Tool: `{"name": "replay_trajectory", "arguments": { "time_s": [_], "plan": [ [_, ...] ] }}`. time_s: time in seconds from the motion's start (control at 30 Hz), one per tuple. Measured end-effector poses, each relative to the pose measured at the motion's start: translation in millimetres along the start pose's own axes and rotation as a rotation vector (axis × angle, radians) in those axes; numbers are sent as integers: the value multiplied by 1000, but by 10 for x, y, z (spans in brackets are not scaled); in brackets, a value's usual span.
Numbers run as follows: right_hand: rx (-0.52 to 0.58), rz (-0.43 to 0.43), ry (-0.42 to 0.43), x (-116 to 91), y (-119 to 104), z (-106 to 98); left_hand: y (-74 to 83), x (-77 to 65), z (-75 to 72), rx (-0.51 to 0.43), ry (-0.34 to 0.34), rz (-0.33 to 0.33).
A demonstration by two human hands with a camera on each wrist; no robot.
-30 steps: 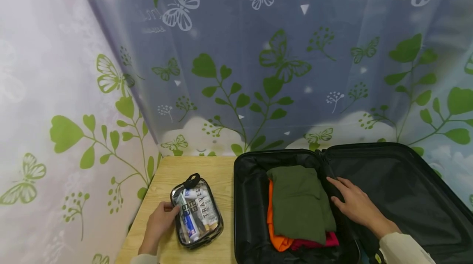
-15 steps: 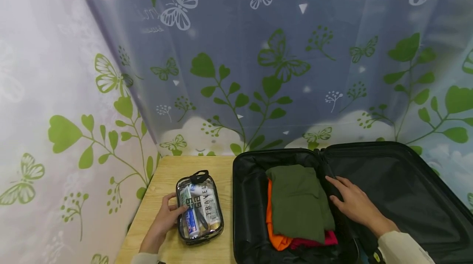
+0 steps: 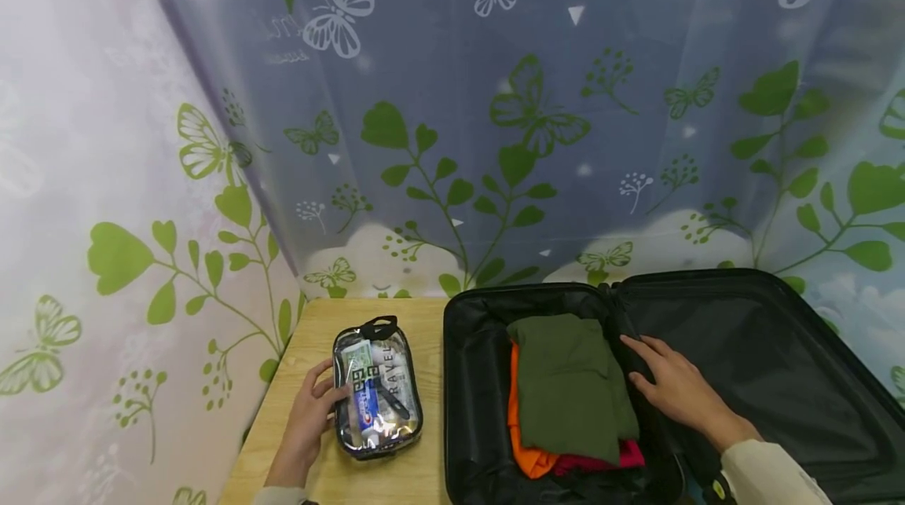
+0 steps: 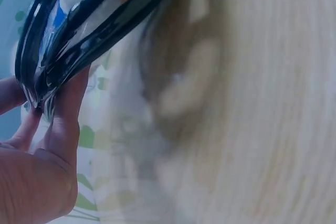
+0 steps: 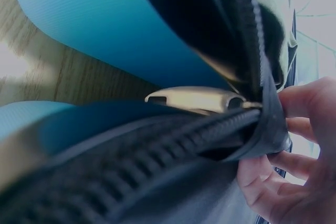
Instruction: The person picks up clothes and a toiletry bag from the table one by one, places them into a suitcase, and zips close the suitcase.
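In the head view my left hand [image 3: 309,415] pinches the left side of a clear toiletry pouch [image 3: 403,360] with black edges, thumb on top. A blue-and-white toothpaste tube [image 3: 367,409] shows inside among other items. The left wrist view has the pouch [image 4: 100,30] raised above the table, with my fingers holding its edge. My right hand [image 3: 682,387] lies at the hinge side of an open black suitcase [image 3: 475,411]. In the right wrist view, its fingers [image 5: 304,100] grip a fabric strip by the zippers. A folded olive-green garment [image 3: 569,391] tops the pile in the suitcase.
Orange cloth [image 3: 523,450] and red cloth [image 3: 590,466] stick out under the green garment. The suitcase lid [image 3: 763,356] lies opened to the right. A pale wooden table [image 3: 417,316] carries everything, and a printed curtain [image 3: 438,57] hangs behind.
My left hand first touched the pouch's edge, then took hold and lifted it; the pouch has turned more upright, and its contents have shifted. My right hand stays on the suitcase.
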State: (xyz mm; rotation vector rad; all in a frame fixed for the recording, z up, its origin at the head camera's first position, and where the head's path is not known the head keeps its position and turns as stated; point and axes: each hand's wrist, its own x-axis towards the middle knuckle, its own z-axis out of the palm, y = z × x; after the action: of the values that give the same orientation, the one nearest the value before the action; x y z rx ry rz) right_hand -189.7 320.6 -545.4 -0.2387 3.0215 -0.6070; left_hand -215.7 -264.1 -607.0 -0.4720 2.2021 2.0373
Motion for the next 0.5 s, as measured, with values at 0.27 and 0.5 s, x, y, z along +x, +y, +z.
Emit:
{"name": "replay_trajectory", "arguments": {
  "time_s": [0.27,0.5],
  "plan": [
    [-4,1,5,4,-6,-2,161,-25,-77,-109,15,-15],
    [-4,-4,5,8,2,1,395,-59,-33,-184,-23,0]
  ]
}}
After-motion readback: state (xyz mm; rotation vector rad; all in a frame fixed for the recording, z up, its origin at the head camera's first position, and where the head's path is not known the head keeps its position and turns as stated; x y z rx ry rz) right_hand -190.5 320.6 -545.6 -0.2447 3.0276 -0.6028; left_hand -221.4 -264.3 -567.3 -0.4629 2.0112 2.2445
